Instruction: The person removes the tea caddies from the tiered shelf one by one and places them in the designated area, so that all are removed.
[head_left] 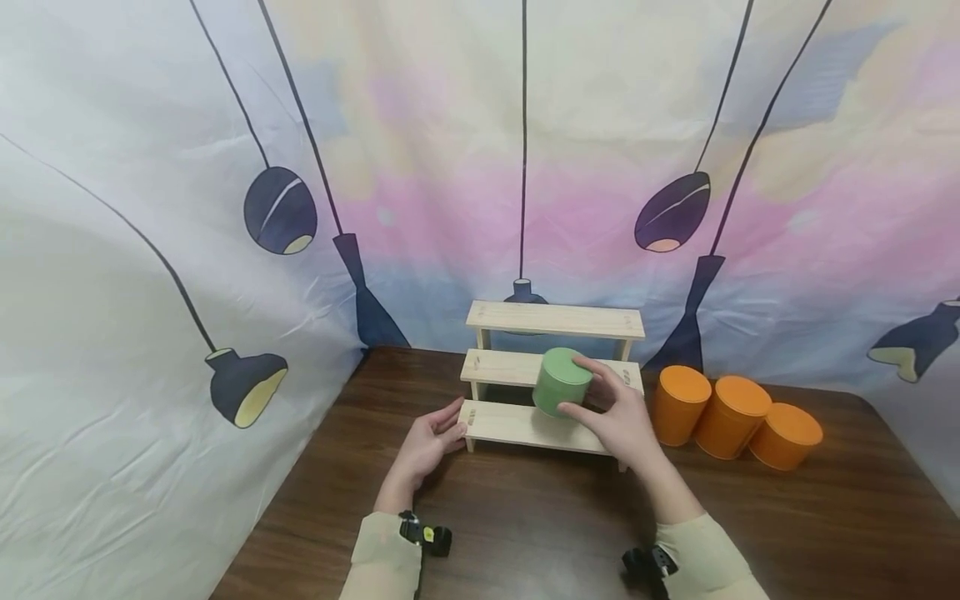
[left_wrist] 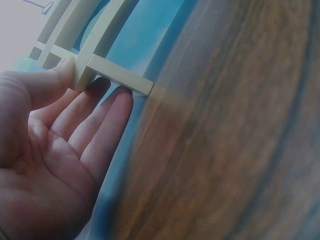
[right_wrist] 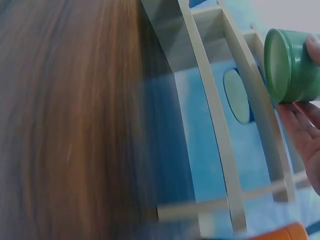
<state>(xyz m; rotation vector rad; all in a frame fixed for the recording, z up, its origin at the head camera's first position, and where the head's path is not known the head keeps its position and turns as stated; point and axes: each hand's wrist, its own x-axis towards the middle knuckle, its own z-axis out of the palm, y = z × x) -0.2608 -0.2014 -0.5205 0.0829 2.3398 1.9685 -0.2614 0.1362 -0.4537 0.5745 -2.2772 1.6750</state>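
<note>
A three-step wooden stand [head_left: 510, 423] rests on the brown table against the fabric backdrop. At the left end of its lowest step, my left hand [head_left: 426, 443] holds the board. In the left wrist view the thumb lies on the step's end, with the fingers below it beside the leg. My right hand [head_left: 624, 417] grips a green round tin [head_left: 561, 385] between thumb and fingers, in front of the middle step. The right wrist view shows the tin's flat bottom [right_wrist: 278, 66] lifted off the boards. What touches the tin's far side is hidden.
Just right of the stand, three orange tins [head_left: 731, 417] of differing heights stand close together on the table [head_left: 525, 525]. Behind everything hangs a fabric backdrop [head_left: 450, 167] printed with dark lamps.
</note>
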